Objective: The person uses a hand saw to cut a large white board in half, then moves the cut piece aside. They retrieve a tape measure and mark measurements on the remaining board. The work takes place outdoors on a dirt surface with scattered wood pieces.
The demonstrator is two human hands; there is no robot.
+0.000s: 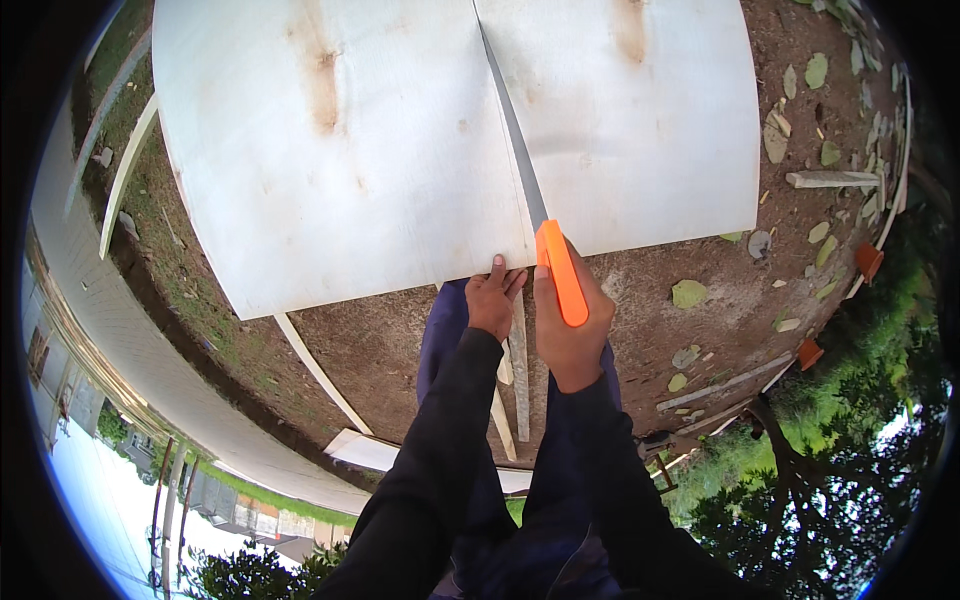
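Observation:
A large white board (330, 190) with brown stains spreads out in front of me. My right hand (575, 335) is wrapped round the orange handle of a handsaw (517, 135). Its long grey blade runs away from me over the board, tapering toward the top of the view, beside a thin dark line. Whether the teeth sit in a cut cannot be made out. Just left of the handle, my left hand (493, 300) grips the board's near edge, thumb on top. Some of its fingers are hidden by the board.
Wooden strips (521, 370) lie on the brown soil between my legs. A pale curved strip (130, 175) lies left of the board. Leaves (689, 293) and a short wood piece (832, 179) dot the ground at right, near orange pots (868, 261). A tree (800, 470) stands lower right.

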